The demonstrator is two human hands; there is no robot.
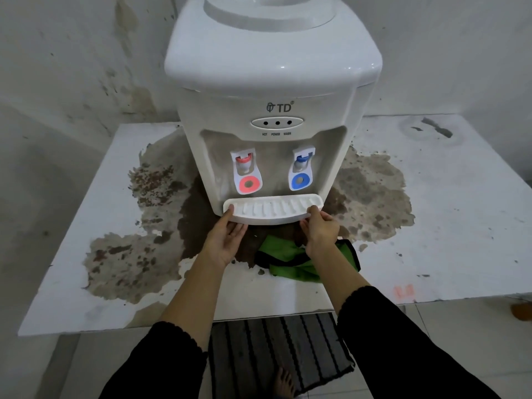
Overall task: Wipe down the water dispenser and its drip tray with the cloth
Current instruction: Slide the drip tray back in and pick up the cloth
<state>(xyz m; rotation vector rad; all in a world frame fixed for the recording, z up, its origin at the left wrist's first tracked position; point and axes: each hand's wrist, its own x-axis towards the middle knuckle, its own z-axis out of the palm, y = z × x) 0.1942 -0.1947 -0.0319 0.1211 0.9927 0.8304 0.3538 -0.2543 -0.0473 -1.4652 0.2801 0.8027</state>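
A white water dispenser [273,82] stands on a stained white table [431,226], with a red tap [246,174] and a blue tap [300,171] on its front. The ribbed white drip tray [272,210] sits at its base. My left hand [223,240] grips the tray's left end, thumb on the rim and fingers beneath. My right hand [319,231] grips the tray's right end the same way. A green cloth with black edging [290,262] lies crumpled on the table just below the tray, partly under my right wrist.
Large brown stains spread over the table around the dispenser. A stained wall stands close behind. A dark striped floor mat [276,349] lies below the table's front edge, with a bare foot [283,383] on it.
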